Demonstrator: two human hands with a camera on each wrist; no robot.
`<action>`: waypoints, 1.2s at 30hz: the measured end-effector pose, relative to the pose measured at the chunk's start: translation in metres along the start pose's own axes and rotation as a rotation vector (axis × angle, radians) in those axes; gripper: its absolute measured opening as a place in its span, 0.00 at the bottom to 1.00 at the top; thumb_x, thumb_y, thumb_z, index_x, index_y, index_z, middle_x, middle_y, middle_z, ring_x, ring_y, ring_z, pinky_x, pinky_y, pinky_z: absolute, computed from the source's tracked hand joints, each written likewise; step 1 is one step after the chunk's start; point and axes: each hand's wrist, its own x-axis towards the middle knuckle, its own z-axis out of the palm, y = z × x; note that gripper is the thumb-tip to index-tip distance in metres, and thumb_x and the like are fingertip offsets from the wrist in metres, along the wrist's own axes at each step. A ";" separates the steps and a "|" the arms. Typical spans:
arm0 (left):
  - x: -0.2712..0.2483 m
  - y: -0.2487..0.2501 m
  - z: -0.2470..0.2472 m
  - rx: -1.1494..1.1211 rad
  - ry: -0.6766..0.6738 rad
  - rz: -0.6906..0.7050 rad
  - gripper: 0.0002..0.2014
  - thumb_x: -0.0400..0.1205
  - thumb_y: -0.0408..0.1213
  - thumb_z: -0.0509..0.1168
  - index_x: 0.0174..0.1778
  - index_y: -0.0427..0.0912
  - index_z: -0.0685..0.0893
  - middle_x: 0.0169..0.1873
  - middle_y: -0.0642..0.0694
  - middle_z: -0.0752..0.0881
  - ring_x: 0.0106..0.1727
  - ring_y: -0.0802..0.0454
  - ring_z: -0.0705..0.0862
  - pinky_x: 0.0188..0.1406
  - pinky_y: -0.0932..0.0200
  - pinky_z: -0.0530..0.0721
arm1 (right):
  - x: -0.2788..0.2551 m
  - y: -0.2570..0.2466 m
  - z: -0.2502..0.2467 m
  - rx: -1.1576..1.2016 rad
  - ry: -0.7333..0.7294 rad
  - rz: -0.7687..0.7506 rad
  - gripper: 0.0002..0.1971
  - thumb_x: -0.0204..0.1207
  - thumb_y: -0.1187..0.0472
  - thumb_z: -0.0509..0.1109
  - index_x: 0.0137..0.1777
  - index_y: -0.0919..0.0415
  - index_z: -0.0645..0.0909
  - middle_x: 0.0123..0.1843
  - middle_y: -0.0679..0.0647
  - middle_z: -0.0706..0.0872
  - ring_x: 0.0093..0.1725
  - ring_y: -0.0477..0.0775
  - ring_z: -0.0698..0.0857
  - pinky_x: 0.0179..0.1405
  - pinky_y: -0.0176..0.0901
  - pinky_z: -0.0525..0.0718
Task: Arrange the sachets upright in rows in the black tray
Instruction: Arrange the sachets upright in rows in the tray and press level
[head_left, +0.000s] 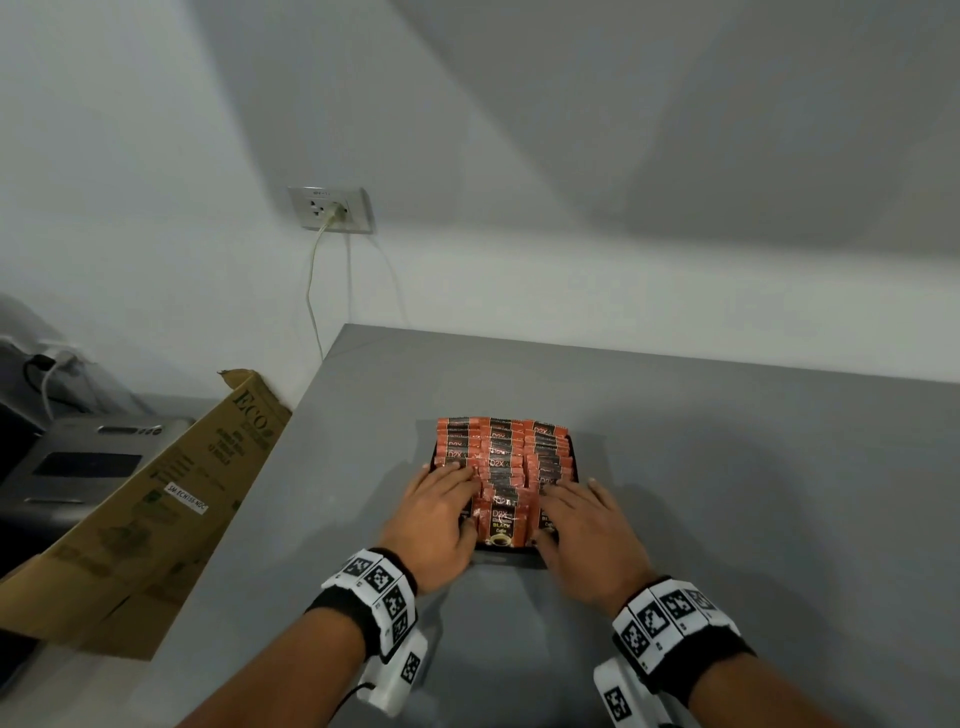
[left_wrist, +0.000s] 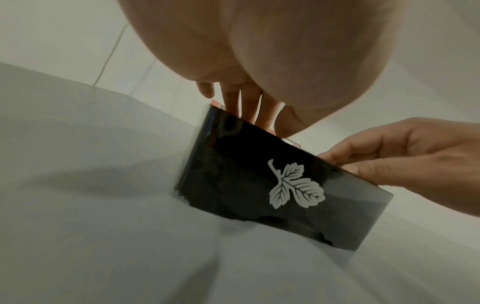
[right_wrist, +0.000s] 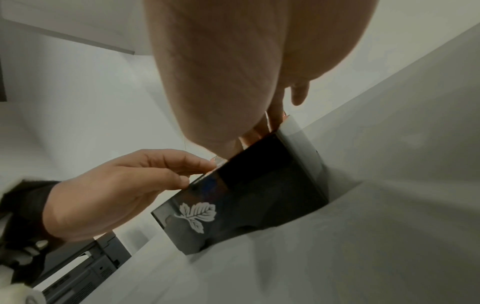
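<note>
The black tray (head_left: 509, 560) stands on the grey table (head_left: 753, 493), filled with orange-and-black sachets (head_left: 501, 447) standing upright in three rows. The front sachet (head_left: 501, 522) of the middle row leans back and shows its face. My left hand (head_left: 454, 499) lies flat on the near end of the left row, thumb at the tray's front. My right hand (head_left: 563, 514) lies the same way on the right row. The left wrist view shows the tray's near wall (left_wrist: 246, 164) with a white leaf logo, my left fingers (left_wrist: 249, 107) reaching over it and my right hand (left_wrist: 389, 160) at the rim.
A brown cardboard box (head_left: 156, 499) leans against the table's left edge, with a grey machine (head_left: 78, 467) behind it. A wall socket (head_left: 332, 210) with a plugged-in cable sits above the table's back left corner. Bare tabletop stretches to the right of the tray.
</note>
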 end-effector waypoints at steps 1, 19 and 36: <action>-0.003 0.000 -0.001 0.020 -0.004 -0.013 0.30 0.81 0.45 0.55 0.82 0.45 0.71 0.82 0.47 0.70 0.85 0.50 0.61 0.84 0.53 0.41 | 0.000 -0.002 -0.001 -0.001 -0.004 0.011 0.25 0.83 0.44 0.60 0.77 0.51 0.77 0.78 0.48 0.80 0.81 0.51 0.73 0.84 0.51 0.51; -0.006 0.003 -0.004 0.170 -0.085 -0.070 0.28 0.85 0.49 0.51 0.81 0.47 0.69 0.84 0.46 0.66 0.87 0.48 0.57 0.83 0.46 0.36 | 0.009 -0.033 0.002 -0.044 -0.226 -0.062 0.38 0.83 0.32 0.43 0.89 0.54 0.55 0.90 0.52 0.58 0.89 0.58 0.51 0.85 0.63 0.41; 0.017 0.006 0.006 0.148 -0.107 -0.130 0.32 0.86 0.52 0.47 0.88 0.46 0.55 0.88 0.46 0.55 0.88 0.48 0.48 0.87 0.40 0.42 | 0.026 -0.020 -0.004 -0.051 -0.234 0.121 0.42 0.81 0.29 0.37 0.90 0.54 0.46 0.91 0.53 0.50 0.90 0.55 0.44 0.85 0.62 0.34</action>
